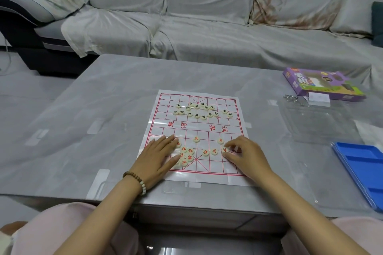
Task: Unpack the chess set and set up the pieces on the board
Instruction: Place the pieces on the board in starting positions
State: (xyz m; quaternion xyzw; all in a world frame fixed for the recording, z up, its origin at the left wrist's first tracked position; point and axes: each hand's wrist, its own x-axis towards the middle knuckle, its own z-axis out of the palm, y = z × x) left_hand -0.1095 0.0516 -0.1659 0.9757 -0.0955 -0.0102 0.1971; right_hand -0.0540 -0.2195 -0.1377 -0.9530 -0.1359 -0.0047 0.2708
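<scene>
My left hand point(159, 157), fingers flat together, hides some red pieces point(189, 158) at the board's point(160, 119) seven o'clock. My right hand point(246, 155) pinches a red piece point(225, 149) at five. Sixteen black pieces point(196, 115) sit at twelve.

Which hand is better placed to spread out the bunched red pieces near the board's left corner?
Left: the left hand lies against that red cluster, while the right hand pinches a single red piece across the board.

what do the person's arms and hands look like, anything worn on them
The left forearm and right forearm are bare, no sleeves in view. The left wrist wears a bracelet of small brown beads with a few paler ones. Neither the left hand nor the right hand shows a ring, and the right wrist is bare.
</scene>
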